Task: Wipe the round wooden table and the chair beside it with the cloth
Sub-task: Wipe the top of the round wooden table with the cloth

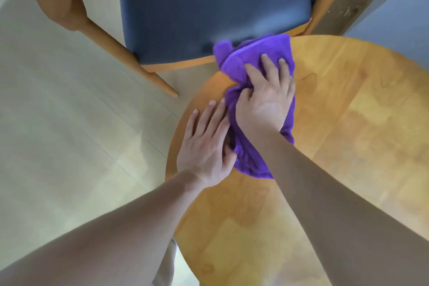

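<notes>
Your purple cloth (255, 90) lies bunched in a long, crumpled strip near the left edge of the round wooden table (336, 134), its long axis running from close to you away toward the chair (209, 7). Its far end reaches the table's rim and spills slightly over it, just in front of the chair's dark blue seat; its near end stops beside your left wrist. Your right hand (262, 102) lies palm down on top of the cloth's middle, fingers spread and reaching away from you, the fingertips pressing into the fabric while the thumb side tucks into a fold, so the hand presses rather than clenches. Your left hand (206, 144) rests flat on the bare wood just left of the cloth, fingers straight and together, pointing away and slightly right, with the thumb touching the cloth's near left edge; it grips nothing. The cloth looks soft and plush, a vivid violet, with deep wrinkles and a stitched hem showing at its far end. The tabletop is honey-coloured wood with pale and darker patches, some of them looking damp. The chair stands just beyond the table's edge, with light wooden legs and frame. Pale plank flooring (69, 123) fills the left side.
</notes>
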The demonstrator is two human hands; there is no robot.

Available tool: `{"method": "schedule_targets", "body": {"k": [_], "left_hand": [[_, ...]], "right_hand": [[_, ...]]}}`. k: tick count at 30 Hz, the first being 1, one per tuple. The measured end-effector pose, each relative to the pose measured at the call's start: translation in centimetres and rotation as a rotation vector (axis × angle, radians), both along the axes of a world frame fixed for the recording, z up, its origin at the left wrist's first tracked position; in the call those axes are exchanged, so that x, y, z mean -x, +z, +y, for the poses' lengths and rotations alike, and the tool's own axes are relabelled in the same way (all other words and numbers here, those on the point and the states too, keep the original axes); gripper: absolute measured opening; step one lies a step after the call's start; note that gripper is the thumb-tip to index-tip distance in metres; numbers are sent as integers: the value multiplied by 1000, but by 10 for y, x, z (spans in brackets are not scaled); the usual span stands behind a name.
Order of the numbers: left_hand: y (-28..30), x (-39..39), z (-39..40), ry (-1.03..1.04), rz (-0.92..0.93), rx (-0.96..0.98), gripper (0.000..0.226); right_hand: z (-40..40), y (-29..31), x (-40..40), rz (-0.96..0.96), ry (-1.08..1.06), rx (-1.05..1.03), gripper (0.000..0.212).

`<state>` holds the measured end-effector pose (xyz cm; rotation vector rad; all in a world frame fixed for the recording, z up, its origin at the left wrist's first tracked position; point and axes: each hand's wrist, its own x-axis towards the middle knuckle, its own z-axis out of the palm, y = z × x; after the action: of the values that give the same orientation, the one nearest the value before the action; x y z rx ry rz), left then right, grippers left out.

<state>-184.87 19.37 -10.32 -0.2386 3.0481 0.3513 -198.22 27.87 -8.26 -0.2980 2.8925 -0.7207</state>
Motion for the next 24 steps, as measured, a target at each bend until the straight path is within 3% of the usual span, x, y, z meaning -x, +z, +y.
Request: {"method": "schedule_targets", "body": {"k": [3,6,13,15,20,24], "left_hand": [[-2,0,1,-2,17,2,65],[0,3,1,-7,-10,-17,74],[-6,0,-4,-8,3,-1,77],[-6,0,-4,-11,-5,11,77],[-7,-2,-1,-15,12,44,70],[-4,-1,1,-3,-32,8,76]], "right_hand": [[14,-4,3,11,269,12,48],[36,-8,18,57,352,-37,47],[68,-2,15,15,-351,-19,53],[43,4,2,-41,-392,-67,58],[34,0,-22,-28,252,-95,57],[51,-8,19,5,435,-149,55]]}}
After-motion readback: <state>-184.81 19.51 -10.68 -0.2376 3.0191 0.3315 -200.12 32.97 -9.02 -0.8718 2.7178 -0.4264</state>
